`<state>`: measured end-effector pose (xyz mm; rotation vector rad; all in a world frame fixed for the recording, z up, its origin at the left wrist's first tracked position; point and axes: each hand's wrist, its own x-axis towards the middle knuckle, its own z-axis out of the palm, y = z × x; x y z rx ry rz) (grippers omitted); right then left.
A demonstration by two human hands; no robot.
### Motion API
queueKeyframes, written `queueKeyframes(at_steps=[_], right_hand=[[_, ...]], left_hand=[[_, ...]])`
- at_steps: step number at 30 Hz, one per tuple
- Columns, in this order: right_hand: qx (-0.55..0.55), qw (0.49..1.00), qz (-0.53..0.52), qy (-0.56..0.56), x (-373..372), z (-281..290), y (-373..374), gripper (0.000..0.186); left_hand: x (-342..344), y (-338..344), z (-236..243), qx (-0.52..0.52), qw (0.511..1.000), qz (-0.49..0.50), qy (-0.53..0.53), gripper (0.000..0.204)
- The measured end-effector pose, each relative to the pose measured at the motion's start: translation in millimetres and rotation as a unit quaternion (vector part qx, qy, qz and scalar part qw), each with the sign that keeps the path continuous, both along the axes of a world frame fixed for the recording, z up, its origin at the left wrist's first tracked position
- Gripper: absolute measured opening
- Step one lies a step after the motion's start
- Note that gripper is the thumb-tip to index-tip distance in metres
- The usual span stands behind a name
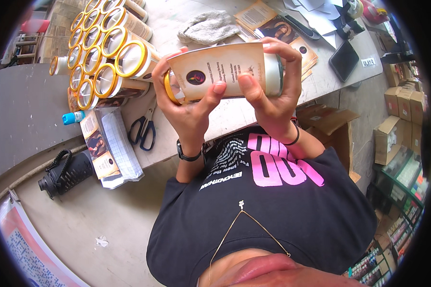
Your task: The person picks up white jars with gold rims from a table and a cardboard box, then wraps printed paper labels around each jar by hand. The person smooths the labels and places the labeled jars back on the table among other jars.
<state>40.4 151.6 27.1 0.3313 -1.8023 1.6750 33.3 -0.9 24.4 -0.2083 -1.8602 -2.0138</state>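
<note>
Between both hands, above the table, I hold a candle jar on its side, white wax inside and its gold rim toward the left. A cream and tan printed paper label lies along the jar's near side, its upper edge standing a little off the glass. My left hand is closed round the rim end, thumb on the label's lower edge. My right hand grips the base end, with its thumb pressing on the label and its fingers over the top. The jar's far side is hidden.
At the left lie several stacked gold-rimmed candle jars. Scissors, a label stack and a blue-capped tube are nearer. A grey cloth, more labels and a phone lie beyond. A black bottle stands left.
</note>
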Motion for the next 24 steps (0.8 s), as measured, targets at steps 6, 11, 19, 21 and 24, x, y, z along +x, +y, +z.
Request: queueKeyframes(at_steps=[6, 11, 19, 21, 24], right_hand=[[0.046, 0.995, 0.061, 0.067, -9.2, -7.6, 8.3, 0.073], [-0.019, 0.989, 0.137, -0.044, -12.1, -1.2, 14.1, 0.09], [-0.139, 0.958, 0.231, -0.096, -10.9, 5.6, 7.4, 0.077], [-0.173, 0.95, 0.23, -0.121, -7.5, 8.5, 3.3, 0.076], [-0.228, 0.936, 0.223, -0.148, -3.7, 7.3, -2.7, 0.069]], left_hand=[[-8.2, -11.7, 6.6, 0.169, 0.957, -0.177, -0.153, 0.077], [-8.7, -18.1, -8.6, 0.083, 0.983, -0.147, -0.075, 0.081], [-11.7, -28.3, -33.5, -0.096, 0.985, -0.024, 0.14, 0.099], [-10.8, -26.2, -28.5, -0.114, 0.98, -0.011, 0.162, 0.099], [-7.5, -24.5, -27.3, -0.155, 0.969, 0.019, 0.191, 0.099]])
